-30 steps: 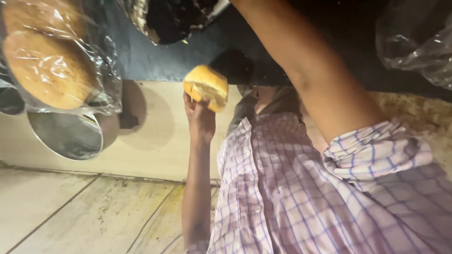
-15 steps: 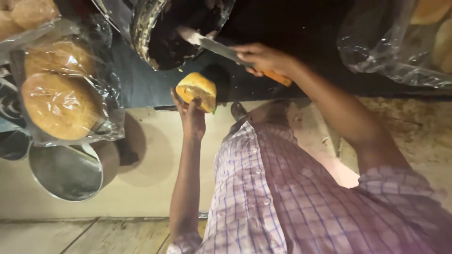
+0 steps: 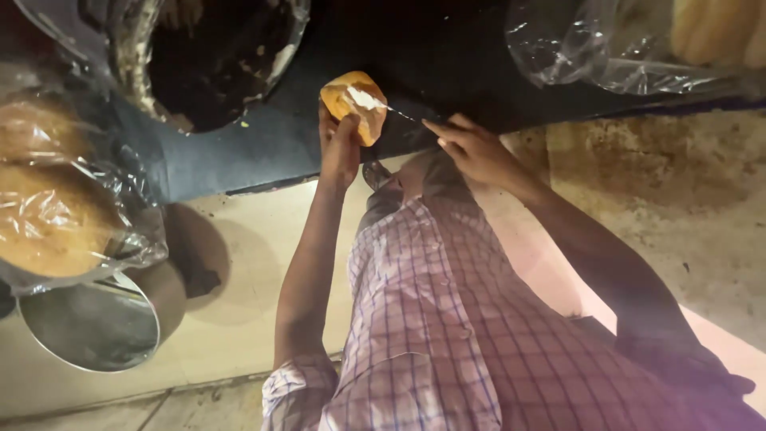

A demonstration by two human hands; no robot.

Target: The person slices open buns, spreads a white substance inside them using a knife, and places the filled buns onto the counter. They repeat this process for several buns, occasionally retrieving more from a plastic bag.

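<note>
My left hand [image 3: 339, 148] holds a split yellow bun [image 3: 355, 96] up over the edge of a dark counter [image 3: 263, 152]. My right hand [image 3: 472, 148] grips a thin knife [image 3: 391, 109], and its tip lies on the bun's cut face. A smear of white spread sits on the bun where the blade touches. The knife's handle is mostly hidden inside my fingers. Both arms reach out from my checked shirt [image 3: 447, 335].
A dark pan [image 3: 215, 56] with scraps sits on the counter at upper left. Bagged round buns [image 3: 56, 215] hang at the left above a metal pot [image 3: 88, 323]. Another clear plastic bag [image 3: 630, 48] of bread lies at upper right. A pale stained floor [image 3: 686, 191] lies to the right.
My right hand brought the knife from the dark pan down to the bun, and white spread now shows on it. My left hand kept holding the bun.
</note>
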